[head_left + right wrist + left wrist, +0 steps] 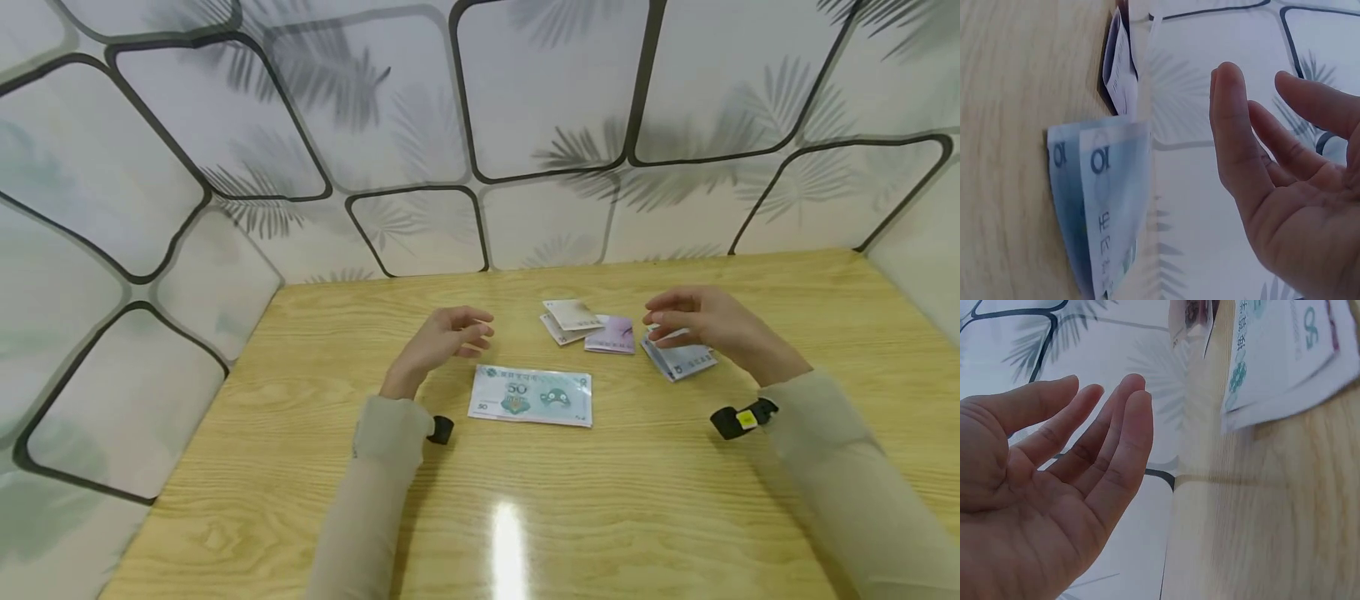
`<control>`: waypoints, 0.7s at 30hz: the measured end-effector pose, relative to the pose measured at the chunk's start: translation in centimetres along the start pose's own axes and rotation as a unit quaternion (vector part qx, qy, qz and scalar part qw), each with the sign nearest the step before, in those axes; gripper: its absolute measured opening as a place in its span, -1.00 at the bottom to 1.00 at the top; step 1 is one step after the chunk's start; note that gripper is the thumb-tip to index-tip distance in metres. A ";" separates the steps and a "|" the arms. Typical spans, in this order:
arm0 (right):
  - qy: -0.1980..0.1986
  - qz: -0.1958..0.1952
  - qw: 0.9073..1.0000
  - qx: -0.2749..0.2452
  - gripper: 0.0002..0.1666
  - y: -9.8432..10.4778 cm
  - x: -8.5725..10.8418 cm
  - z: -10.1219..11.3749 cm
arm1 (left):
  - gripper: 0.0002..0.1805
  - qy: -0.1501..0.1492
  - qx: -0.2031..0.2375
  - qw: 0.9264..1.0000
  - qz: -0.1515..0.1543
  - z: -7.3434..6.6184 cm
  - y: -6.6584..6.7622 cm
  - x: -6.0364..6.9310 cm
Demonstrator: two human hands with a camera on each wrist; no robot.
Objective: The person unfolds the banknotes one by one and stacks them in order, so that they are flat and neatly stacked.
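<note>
A green 50 note [531, 396] lies flat on the table in the head view, its lower layer showing at the edge in the left wrist view [1291, 356]. My left hand [444, 343] hovers just beyond its left end, fingers loosely bent and holding nothing. Over a folded blue-grey note [686, 360] marked 10 is my right hand [705, 327], fingers relaxed and empty; the right wrist view shows this folded note [1113, 187] apart from the hand [1297, 181]. A purple folded note [612, 335] and a pale folded note [572, 315] lie between the hands, farther back.
The wooden table [300, 500] reaches back to a wall [420, 100] with dark curved lines and leaf patterns. Another patterned wall [67, 350] runs along the left edge. Each sleeve end has a black band [738, 419] beside it.
</note>
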State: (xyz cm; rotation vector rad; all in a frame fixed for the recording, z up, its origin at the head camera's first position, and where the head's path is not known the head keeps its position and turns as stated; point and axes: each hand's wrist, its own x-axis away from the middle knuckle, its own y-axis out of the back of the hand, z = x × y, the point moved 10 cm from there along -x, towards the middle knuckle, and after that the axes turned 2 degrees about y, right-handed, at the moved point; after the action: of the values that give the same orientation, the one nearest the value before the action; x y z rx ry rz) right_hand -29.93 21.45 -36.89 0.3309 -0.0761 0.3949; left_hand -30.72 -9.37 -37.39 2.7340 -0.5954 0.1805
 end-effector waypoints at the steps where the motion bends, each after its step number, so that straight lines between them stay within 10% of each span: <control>1: -0.004 -0.003 1.000 -0.001 -0.48 0.2 0.0 0.0 | -0.60 0.003 0.002 1.000 -0.001 -0.1 -0.1 -0.1; 21: -0.031 -0.015 0.999 0.020 -0.38 2.4 -0.1 -0.4 | -0.59 0.018 0.042 0.999 0.001 -0.7 -2.2 -2.7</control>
State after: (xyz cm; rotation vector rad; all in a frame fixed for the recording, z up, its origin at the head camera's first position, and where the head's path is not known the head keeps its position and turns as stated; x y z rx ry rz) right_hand -30.94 23.63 -36.58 0.3828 -0.1230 0.3564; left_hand -32.27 -6.17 -37.88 2.8053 -0.5928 0.2606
